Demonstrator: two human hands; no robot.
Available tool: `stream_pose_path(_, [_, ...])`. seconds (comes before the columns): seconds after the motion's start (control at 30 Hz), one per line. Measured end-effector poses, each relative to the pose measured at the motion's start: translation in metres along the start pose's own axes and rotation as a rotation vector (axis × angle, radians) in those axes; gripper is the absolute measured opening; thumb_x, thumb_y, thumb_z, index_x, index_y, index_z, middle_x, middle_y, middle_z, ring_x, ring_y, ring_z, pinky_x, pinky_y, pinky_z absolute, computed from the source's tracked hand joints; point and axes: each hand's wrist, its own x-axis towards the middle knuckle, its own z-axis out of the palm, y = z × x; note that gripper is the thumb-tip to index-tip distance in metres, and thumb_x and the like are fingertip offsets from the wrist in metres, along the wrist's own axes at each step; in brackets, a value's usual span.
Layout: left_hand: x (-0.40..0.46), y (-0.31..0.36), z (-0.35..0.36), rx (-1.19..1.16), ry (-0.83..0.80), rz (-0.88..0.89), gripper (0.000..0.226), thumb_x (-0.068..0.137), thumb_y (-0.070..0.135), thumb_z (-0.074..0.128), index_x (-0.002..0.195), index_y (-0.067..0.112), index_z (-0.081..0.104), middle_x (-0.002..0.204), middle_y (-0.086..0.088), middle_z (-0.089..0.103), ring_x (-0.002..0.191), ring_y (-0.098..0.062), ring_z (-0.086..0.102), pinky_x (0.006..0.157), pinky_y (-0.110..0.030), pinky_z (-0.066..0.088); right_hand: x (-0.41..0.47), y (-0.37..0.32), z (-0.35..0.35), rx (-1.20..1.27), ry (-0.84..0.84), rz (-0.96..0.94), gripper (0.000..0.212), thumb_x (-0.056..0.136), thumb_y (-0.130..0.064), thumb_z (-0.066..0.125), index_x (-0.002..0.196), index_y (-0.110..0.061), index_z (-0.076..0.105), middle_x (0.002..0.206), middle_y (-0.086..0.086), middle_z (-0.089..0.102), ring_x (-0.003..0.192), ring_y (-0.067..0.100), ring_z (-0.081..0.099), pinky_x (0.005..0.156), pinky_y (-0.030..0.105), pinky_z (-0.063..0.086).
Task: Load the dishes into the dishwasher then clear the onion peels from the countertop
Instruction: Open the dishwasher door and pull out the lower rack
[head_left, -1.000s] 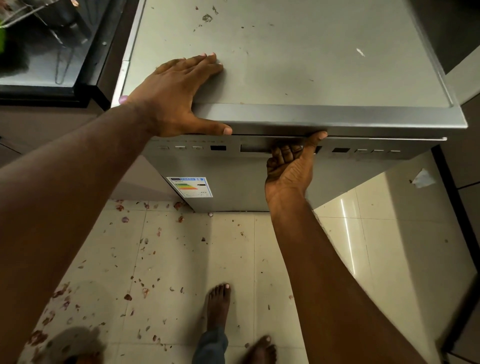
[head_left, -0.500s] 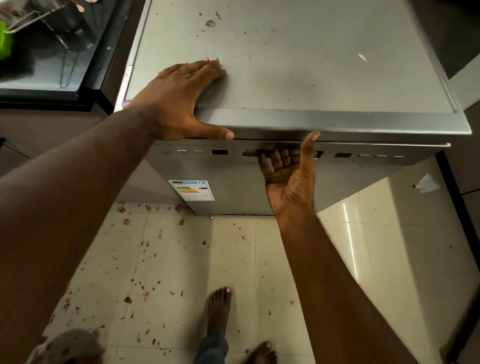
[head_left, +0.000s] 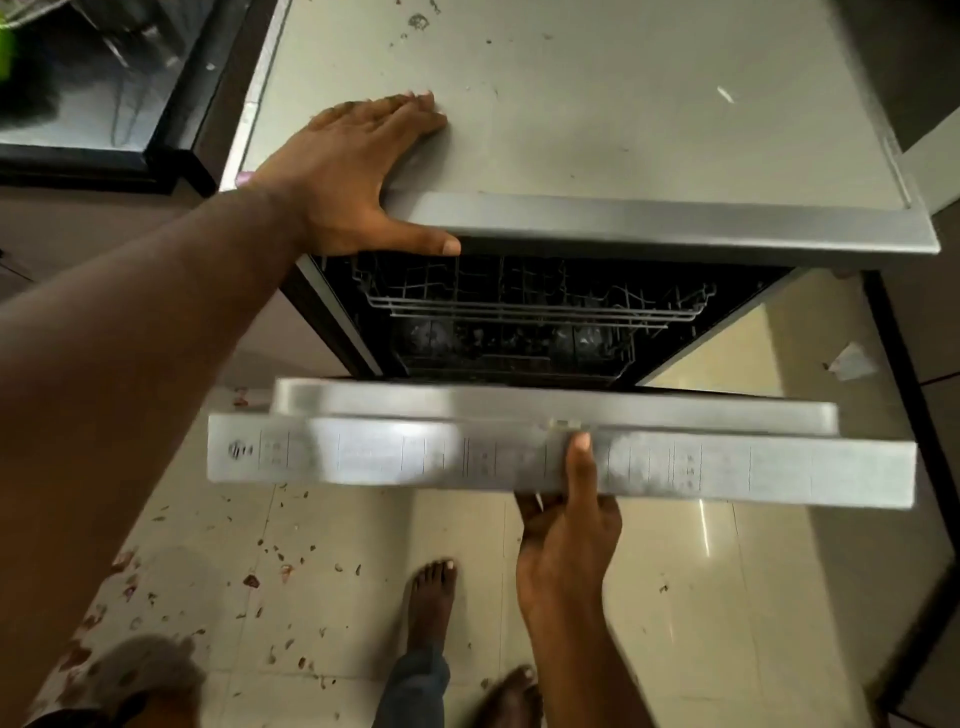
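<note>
Overhead, the single head view looks down on a dishwasher with a grey, speckled top panel. Its door is swung partly down and out from the cabinet, control strip facing up toward the camera; the strip is motion-blurred. Behind the door the cavity is exposed, and the wire upper rack is visible inside; its contents are too dark to identify.

The left hand lies flat on the near left part of the top panel, fingers straight and together, thumb hooked over the front edge. It grips nothing.

The right hand holds the door from below: the thumb presses on the top edge of the control strip, the fingers curl under it, so the hand is clamped on the door.

Onion peels lie scattered as reddish scraps on the pale tiled floor, mostly at the left. Two bare feet stand on the tiles below the door. A white scrap lies on the floor at the right. A dark glass-topped unit sits just left of the dishwasher.
</note>
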Motion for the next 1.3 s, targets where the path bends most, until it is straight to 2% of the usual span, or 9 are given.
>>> stream_pose_path(0.17, [-0.007, 0.01, 0.003, 0.047, 0.063, -0.002, 0.115, 0.074, 0.093, 0.049, 0.161, 0.023, 0.019, 0.167, -0.009, 0.028, 0.15, -0.035, 0.032, 0.124, -0.054, 0.027, -0.029, 0.032, -0.066, -0.048, 0.115, 0.074, 0.051, 0.081, -0.038, 0.074, 0.129, -0.025, 0.062, 0.125, 0.011, 0.074, 0.113, 0.031, 0.072, 0.093, 0.053, 0.06])
stream_pose_path(0.33, [-0.028, 0.027, 0.016, 0.027, 0.067, -0.104, 0.092, 0.084, 0.091, 0.041, 0.148, 0.026, 0.034, 0.143, -0.019, 0.051, 0.125, -0.043, 0.051, 0.101, -0.06, 0.047, -0.042, 0.036, -0.102, -0.214, 0.189, -0.015, 0.1, 0.064, -0.05, 0.092, 0.146, -0.024, 0.042, 0.138, 0.001, 0.064, 0.126, 0.023, 0.065, 0.101, 0.043, 0.058])
stream_pose_path(0.5, [-0.085, 0.101, 0.051, -0.072, 0.152, -0.162, 0.087, 0.101, 0.075, 0.024, 0.166, 0.019, 0.008, 0.173, -0.012, 0.005, 0.16, -0.031, 0.004, 0.129, -0.052, 0.007, -0.038, -0.016, -0.12, -0.681, 0.389, -0.656, 0.095, 0.078, -0.036, 0.087, 0.149, -0.017, 0.028, 0.156, 0.008, 0.03, 0.144, 0.022, 0.039, 0.121, 0.046, 0.037])
stream_pose_path(0.63, [-0.15, 0.151, 0.111, -0.32, -0.271, -0.095, 0.085, 0.098, 0.081, 0.015, 0.165, 0.029, 0.011, 0.174, -0.004, 0.0, 0.161, -0.023, 0.0, 0.128, -0.053, 0.015, -0.017, -0.071, -0.107, -1.068, 0.039, -1.047, 0.063, 0.093, -0.01, 0.073, 0.145, 0.001, 0.041, 0.157, 0.022, 0.035, 0.149, 0.032, 0.034, 0.124, 0.042, 0.03])
stream_pose_path(0.73, [-0.17, 0.172, 0.136, -0.17, -0.466, -0.188, 0.096, 0.084, 0.093, -0.002, 0.13, 0.036, 0.059, 0.124, -0.007, 0.068, 0.113, -0.032, 0.065, 0.095, -0.049, 0.055, 0.013, -0.081, -0.082, -1.633, -0.243, -0.787, 0.049, 0.103, -0.048, 0.057, 0.143, -0.021, 0.053, 0.159, 0.005, 0.043, 0.151, 0.023, 0.033, 0.124, 0.045, 0.028])
stream_pose_path(0.83, [-0.181, 0.182, 0.146, -0.14, -0.439, -0.187, 0.094, 0.085, 0.091, -0.006, 0.118, 0.04, 0.065, 0.098, -0.001, 0.073, 0.09, -0.027, 0.069, 0.079, -0.041, 0.055, 0.025, -0.057, -0.07, -2.112, -0.362, -0.643, 0.056, 0.105, -0.064, 0.033, 0.123, -0.024, 0.067, 0.131, 0.008, 0.067, 0.125, 0.03, 0.061, 0.101, 0.044, 0.045])
stream_pose_path(0.97, [-0.21, 0.19, 0.171, -0.228, -0.533, -0.186, 0.094, 0.083, 0.092, -0.009, 0.107, 0.037, 0.063, 0.086, 0.006, 0.067, 0.078, -0.014, 0.066, 0.08, -0.039, 0.059, 0.017, -0.04, -0.09, -2.206, -0.455, -0.588, 0.065, 0.106, -0.065, 0.022, 0.088, -0.025, 0.07, 0.075, -0.002, 0.065, 0.077, 0.025, 0.068, 0.07, 0.034, 0.041])
stream_pose_path(1.13, [-0.258, 0.207, 0.211, -0.328, -0.646, -0.168, 0.083, 0.09, 0.087, 0.002, 0.134, 0.036, 0.051, 0.129, 0.004, 0.065, 0.11, -0.015, 0.064, 0.098, -0.041, 0.053, 0.017, -0.004, -0.146, -2.214, -0.565, -0.424, 0.06, 0.104, -0.066, 0.02, 0.099, -0.03, 0.067, 0.091, -0.007, 0.07, 0.086, 0.017, 0.068, 0.078, 0.035, 0.053])
stream_pose_path(1.3, [-0.308, 0.228, 0.264, -0.387, -0.857, -0.181, 0.075, 0.103, 0.069, 0.017, 0.165, 0.026, 0.015, 0.173, 0.0, 0.013, 0.159, -0.018, 0.014, 0.127, -0.041, 0.012, 0.017, 0.034, -0.201, -2.247, -0.694, -0.035, 0.082, 0.095, -0.074, 0.005, 0.154, -0.029, 0.041, 0.161, -0.001, 0.043, 0.146, 0.022, 0.042, 0.117, 0.045, 0.034])
